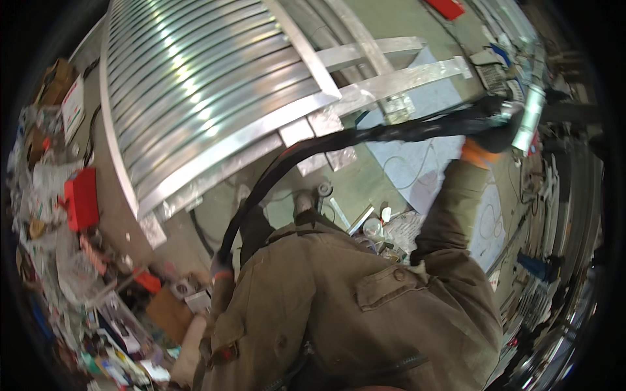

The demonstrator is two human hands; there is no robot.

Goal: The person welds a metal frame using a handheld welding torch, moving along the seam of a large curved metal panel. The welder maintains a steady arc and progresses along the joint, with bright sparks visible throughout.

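Right hand [493, 133], in a dark glove with an orange cuff, is raised at the upper right and clenched around the end of a thick black hose [339, 140], just beside a shiny metal tube [529, 117]. The hose arcs from that grip leftward and down across the person's olive jacket [352, 300] to the left hand [220, 266], also gloved, which grasps it low near the left hip. Behind the hose lies a large curved panel of ribbed sheet metal [195, 85] with flat cross bars [385, 81]. Pale blue sheeting [417, 163] covers the floor under the right arm. A red box [81, 199] sits among clutter at far left.
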